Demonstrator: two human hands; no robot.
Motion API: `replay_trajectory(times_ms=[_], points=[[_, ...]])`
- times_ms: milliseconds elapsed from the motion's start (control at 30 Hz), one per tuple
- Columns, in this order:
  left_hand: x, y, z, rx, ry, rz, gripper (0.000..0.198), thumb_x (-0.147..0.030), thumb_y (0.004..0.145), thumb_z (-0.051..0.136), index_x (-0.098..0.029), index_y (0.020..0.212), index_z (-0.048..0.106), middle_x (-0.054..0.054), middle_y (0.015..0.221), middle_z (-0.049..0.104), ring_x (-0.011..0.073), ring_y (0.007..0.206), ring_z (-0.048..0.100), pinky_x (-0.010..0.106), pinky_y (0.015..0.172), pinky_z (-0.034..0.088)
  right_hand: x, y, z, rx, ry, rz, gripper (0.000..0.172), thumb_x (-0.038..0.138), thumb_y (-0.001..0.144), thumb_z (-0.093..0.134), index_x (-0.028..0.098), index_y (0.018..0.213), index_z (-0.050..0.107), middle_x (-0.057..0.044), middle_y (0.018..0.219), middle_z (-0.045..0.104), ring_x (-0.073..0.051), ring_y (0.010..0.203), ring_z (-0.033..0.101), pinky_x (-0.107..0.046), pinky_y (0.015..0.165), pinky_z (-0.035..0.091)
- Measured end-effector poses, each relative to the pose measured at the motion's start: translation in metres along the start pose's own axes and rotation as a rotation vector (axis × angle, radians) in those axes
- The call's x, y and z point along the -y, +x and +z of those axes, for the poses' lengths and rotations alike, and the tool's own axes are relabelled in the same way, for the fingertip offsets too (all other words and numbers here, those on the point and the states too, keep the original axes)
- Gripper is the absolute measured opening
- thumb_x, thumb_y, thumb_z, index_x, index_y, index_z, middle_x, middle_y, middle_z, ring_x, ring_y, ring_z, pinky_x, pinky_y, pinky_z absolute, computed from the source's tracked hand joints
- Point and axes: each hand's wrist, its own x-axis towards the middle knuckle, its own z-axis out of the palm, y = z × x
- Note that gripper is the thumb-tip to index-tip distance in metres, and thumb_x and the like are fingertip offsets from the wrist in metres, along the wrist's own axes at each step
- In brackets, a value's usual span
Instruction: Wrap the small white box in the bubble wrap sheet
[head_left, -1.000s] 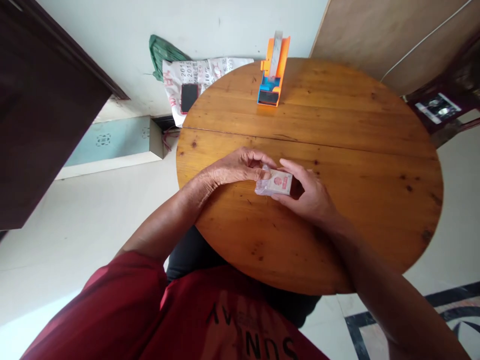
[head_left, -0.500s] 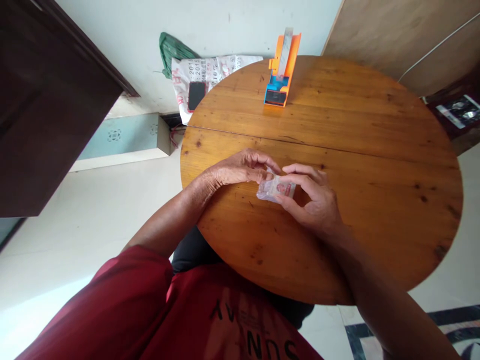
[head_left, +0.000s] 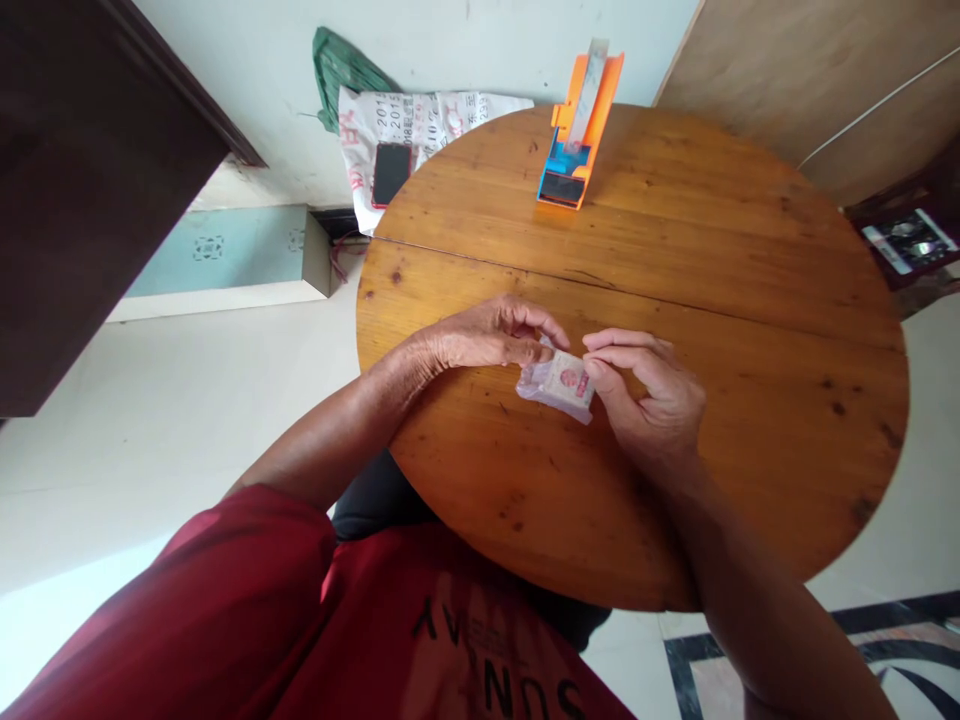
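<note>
A small pale box [head_left: 571, 378] with a red print lies inside a clear plastic bag [head_left: 536, 381] above the near middle of the round table [head_left: 750, 420]. My left hand [head_left: 499, 335] is closed on the bag's left end, thumb and fingers over its upper edge. My right hand [head_left: 649, 395] has its thumb and fingertips pinched together at the bag's upper right corner. What exactly lies between those fingertips is too small to make out clearly.
An orange and blue tape dispenser [head_left: 574, 150] stands at the table's far edge. Past the far left edge, a dark phone [head_left: 391, 173] rests on a white printed sack [head_left: 442, 115], with a green bag [head_left: 346, 75] behind. A pale blue box [head_left: 232, 250] sits lower, at the left.
My right hand has shifted slightly right, its thumb moving up from the box's face to the corner. More of the box and bag shows now. My left hand keeps its hold.
</note>
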Motion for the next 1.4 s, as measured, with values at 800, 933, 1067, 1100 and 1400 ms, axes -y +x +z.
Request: replay_trajectory(times_ms=[800, 933, 1067, 1100, 1400], points=[[0.008, 0.001, -0.007, 0.127, -0.018, 0.125, 0.025, -0.02, 0.079, 0.072, -0.013, 0.103, 0.072, 0.0, 0.071, 0.07, 0.0101, 0.063, 0.063, 0.021, 0.064, 0.049, 0.0, 0.003, 0.005, 0.047, 0.073, 0.061, 0.007, 0.021, 0.092, 0.064, 0.024, 0.087, 0.068, -0.004, 0.101, 0.078, -0.023, 0.097, 0.073, -0.042, 0.09, 0.053], [0.011, 0.0, -0.007, 0.087, 0.08, 0.131, 0.032, -0.032, 0.079, 0.076, -0.014, 0.105, 0.072, 0.001, 0.076, 0.071, 0.0113, 0.065, 0.064, 0.022, 0.063, 0.047, 0.002, 0.002, 0.003, 0.067, 0.094, 0.089, 0.008, 0.023, 0.094, 0.062, 0.024, 0.087, 0.066, -0.006, 0.104, 0.077, -0.023, 0.099, 0.073, -0.042, 0.09, 0.053], [0.013, -0.002, -0.002, -0.004, 0.288, 0.192, 0.042, -0.046, 0.08, 0.077, -0.014, 0.107, 0.072, 0.002, 0.08, 0.07, 0.0108, 0.066, 0.06, 0.021, 0.059, 0.041, 0.002, 0.002, 0.002, 0.065, 0.097, 0.104, 0.009, 0.023, 0.095, 0.06, 0.024, 0.087, 0.066, -0.006, 0.106, 0.077, -0.023, 0.1, 0.072, -0.042, 0.09, 0.053], [0.013, -0.003, 0.0, -0.01, 0.348, 0.222, 0.043, -0.048, 0.08, 0.077, -0.014, 0.106, 0.073, 0.002, 0.081, 0.069, 0.0105, 0.066, 0.059, 0.021, 0.058, 0.04, 0.001, 0.003, 0.002, 0.064, 0.105, 0.104, 0.009, 0.024, 0.095, 0.06, 0.023, 0.087, 0.065, -0.006, 0.107, 0.077, -0.023, 0.1, 0.072, -0.042, 0.09, 0.053], [0.02, -0.004, 0.012, -0.068, 0.651, 0.415, 0.062, -0.044, 0.079, 0.078, -0.019, 0.134, 0.061, 0.008, 0.116, 0.071, 0.02, 0.098, 0.068, 0.03, 0.084, 0.051, -0.007, 0.007, -0.004, 0.029, 0.276, 0.189, 0.009, 0.029, 0.097, 0.059, 0.025, 0.093, 0.066, -0.005, 0.111, 0.076, -0.021, 0.1, 0.071, -0.042, 0.09, 0.056]])
